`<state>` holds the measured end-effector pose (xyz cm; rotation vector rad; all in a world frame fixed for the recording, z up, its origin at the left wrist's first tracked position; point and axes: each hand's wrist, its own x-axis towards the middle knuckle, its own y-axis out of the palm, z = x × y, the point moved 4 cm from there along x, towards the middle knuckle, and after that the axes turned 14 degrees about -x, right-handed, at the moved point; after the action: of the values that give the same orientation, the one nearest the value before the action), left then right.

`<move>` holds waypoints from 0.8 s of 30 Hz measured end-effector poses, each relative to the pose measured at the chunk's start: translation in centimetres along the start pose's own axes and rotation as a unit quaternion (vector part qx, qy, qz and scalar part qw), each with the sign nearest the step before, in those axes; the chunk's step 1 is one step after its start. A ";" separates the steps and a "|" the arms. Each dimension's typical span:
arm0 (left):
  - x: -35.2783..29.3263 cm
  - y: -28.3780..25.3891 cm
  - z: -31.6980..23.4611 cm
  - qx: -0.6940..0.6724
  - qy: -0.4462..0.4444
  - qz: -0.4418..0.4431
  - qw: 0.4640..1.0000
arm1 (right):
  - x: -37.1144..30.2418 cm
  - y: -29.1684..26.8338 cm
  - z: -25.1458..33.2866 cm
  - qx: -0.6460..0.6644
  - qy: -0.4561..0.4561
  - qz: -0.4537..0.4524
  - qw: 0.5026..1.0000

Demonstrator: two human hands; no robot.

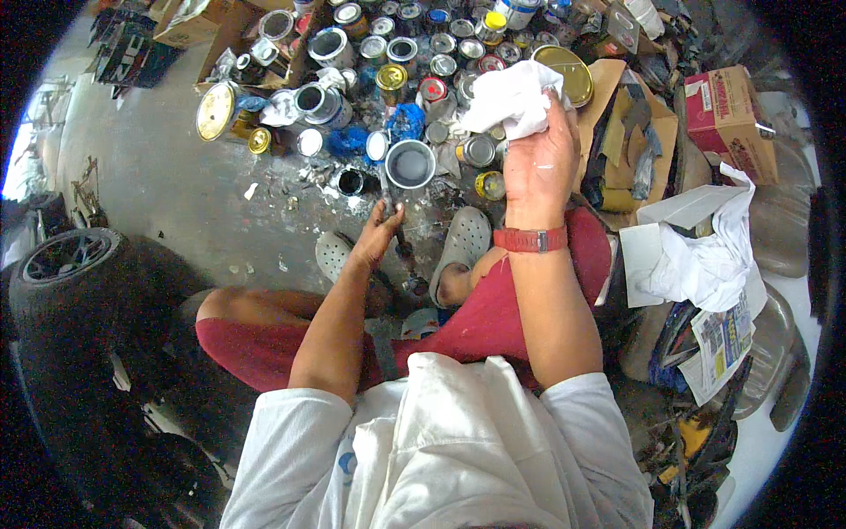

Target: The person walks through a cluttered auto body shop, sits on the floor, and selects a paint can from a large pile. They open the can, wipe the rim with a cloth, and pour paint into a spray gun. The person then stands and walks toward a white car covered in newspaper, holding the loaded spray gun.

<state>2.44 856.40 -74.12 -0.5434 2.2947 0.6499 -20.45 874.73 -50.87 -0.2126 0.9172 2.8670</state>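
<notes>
My left hand (379, 236) is closed, its thumb and fingers around a narrow grey metal part. Against that part sits an open round cup (411, 165) with grey liquid inside. A dark metal piece with a fitting (412, 280) shows below the fingers, between my feet; together they look like a paint spray gun, though the joins are hidden. Raised at the right, my right hand (542, 163) grips a bunched white cloth (511, 97), above the paint cans. A pale smear marks the palm, and a red watch (530, 240) circles that wrist.
Several paint cans (329, 48) crowd the floor ahead. An open dark can (350, 182) stands left of the cup. Torn cardboard (661, 132), a red-and-brown box (727, 123) and a white box (648, 273) with cloth lie right. A wheel (70, 256) is left.
</notes>
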 end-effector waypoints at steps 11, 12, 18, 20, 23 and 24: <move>-7.1 1.3 -12.4 0.139 0.104 -0.008 0.985 | -0.6 -2.3 4.7 -0.150 -0.110 -0.014 0.982; -8.0 1.9 -13.6 0.146 0.116 0.019 0.982 | -0.5 -2.8 5.8 -0.176 -0.134 -0.040 0.974; -11.3 3.4 -17.6 0.210 0.192 -0.008 0.959 | -2.1 -6.0 12.1 -0.026 -0.111 0.007 0.993; -10.7 3.3 -17.4 0.218 0.183 -0.018 0.958 | -2.9 -7.6 14.5 -0.040 -0.150 -0.013 0.988; -8.5 3.0 -16.7 0.212 0.182 -0.012 0.960 | -4.1 -13.5 19.2 -0.065 -0.196 -0.081 0.975; -7.9 2.8 -16.4 0.213 0.191 -0.020 0.958 | -4.6 -16.0 20.7 -0.069 -0.217 -0.077 0.971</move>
<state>-1.84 850.58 -57.16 -0.5382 2.6706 0.0135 -15.33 899.39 -42.45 0.3075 0.5910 2.6695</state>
